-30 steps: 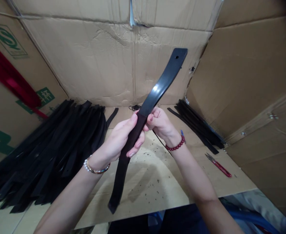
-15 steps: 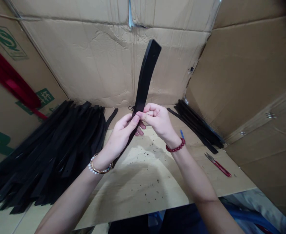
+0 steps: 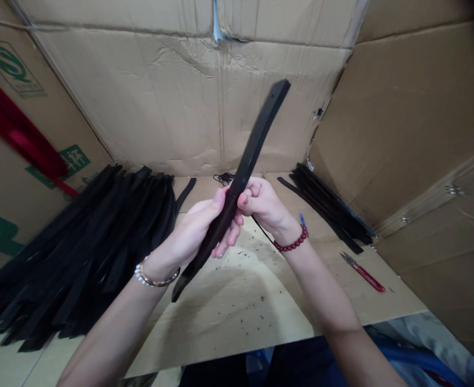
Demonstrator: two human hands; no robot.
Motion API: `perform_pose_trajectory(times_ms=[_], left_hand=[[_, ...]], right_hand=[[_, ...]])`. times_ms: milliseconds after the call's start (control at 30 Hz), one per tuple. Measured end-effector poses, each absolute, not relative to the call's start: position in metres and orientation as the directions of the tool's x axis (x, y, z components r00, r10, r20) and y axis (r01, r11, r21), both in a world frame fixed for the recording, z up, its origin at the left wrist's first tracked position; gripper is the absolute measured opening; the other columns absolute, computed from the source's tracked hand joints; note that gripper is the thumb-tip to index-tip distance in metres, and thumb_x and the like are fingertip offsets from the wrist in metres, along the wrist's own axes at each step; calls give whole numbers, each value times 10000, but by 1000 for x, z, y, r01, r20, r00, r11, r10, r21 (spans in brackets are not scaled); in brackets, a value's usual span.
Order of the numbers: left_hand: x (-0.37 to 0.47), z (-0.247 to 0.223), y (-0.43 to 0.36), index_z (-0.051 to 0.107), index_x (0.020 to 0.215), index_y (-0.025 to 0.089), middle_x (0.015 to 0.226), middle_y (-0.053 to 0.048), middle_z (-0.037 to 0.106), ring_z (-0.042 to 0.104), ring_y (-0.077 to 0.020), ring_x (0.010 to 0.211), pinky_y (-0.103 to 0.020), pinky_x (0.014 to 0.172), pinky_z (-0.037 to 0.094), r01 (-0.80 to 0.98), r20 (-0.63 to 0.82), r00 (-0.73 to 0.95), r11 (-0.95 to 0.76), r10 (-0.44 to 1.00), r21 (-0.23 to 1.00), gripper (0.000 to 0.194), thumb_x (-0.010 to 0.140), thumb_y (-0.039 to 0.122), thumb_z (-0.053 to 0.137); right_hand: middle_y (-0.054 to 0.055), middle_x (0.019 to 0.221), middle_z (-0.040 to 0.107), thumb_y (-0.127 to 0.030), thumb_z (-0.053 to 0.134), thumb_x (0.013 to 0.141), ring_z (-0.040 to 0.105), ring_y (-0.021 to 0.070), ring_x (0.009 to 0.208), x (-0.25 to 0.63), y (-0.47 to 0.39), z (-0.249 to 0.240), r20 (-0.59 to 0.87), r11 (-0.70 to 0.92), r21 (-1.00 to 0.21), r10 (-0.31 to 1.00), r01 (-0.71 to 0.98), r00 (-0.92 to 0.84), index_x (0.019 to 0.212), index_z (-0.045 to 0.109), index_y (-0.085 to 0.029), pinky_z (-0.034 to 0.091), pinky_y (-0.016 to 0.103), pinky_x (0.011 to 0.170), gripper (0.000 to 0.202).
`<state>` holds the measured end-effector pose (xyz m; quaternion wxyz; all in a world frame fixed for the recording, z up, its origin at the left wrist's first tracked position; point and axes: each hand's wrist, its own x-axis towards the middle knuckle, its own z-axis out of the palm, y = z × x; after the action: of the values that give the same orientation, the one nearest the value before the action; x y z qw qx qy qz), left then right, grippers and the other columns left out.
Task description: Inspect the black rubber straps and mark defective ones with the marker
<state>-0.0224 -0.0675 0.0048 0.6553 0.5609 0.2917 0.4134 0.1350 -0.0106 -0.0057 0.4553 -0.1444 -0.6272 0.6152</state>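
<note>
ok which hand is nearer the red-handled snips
Right. The right hand is beyond and left of the red-handled snips; the left hand is farther left, past the right hand.

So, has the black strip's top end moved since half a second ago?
Yes, the strip's top end is farther right of the tear in the cardboard.

Held strip (image 3: pixel 256 142): smooth, semi-gloss, plastic-lookg; bk wall (image 3: pixel 160 107): matt cardbd, creased.

Pale table (image 3: pixel 204 333) bears black strips (image 3: pixel 99 252) (plus red-handled snips (image 3: pixel 363 273)).
</note>
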Motion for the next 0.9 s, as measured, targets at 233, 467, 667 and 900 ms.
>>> perform_pose_trajectory(times_ms=[233,467,667,900], left_hand=[[-14,1,-63,571,814,154,667,-11,626,531,-71,490,-181,446,415,-156,305,165,-280,938,947,361,935,495,580],[-20,5,-67,588,815,155,523,42,475,375,-44,351,-168,354,277,-286,107,282,-23,953,958,465,930,598,511],[-19,10,-70,578,799,156,505,82,352,277,-16,319,-130,333,265,-397,-76,443,272,893,877,547,916,675,451],[-15,15,-78,544,720,160,480,89,305,239,-11,303,-111,310,257,-451,-94,463,326,881,831,552,954,639,398]], right_hand=[[-101,421,436,-437,822,744,508,92,406,131,-19,3,402,243,-892,813,-382,-422,708,604,-175,455,219,450,343],[-50,524,574,-375,817,768,326,21,406,132,-15,1,440,287,-878,800,-384,-408,641,599,-153,249,185,397,336],[-20,552,623,-341,764,832,263,24,415,137,-17,1,456,300,-877,765,-374,-455,659,646,-141,158,206,398,290],[-55,459,506,-413,754,826,211,34,408,132,-27,5,439,329,-890,804,-314,-401,642,659,-156,135,220,394,330]])
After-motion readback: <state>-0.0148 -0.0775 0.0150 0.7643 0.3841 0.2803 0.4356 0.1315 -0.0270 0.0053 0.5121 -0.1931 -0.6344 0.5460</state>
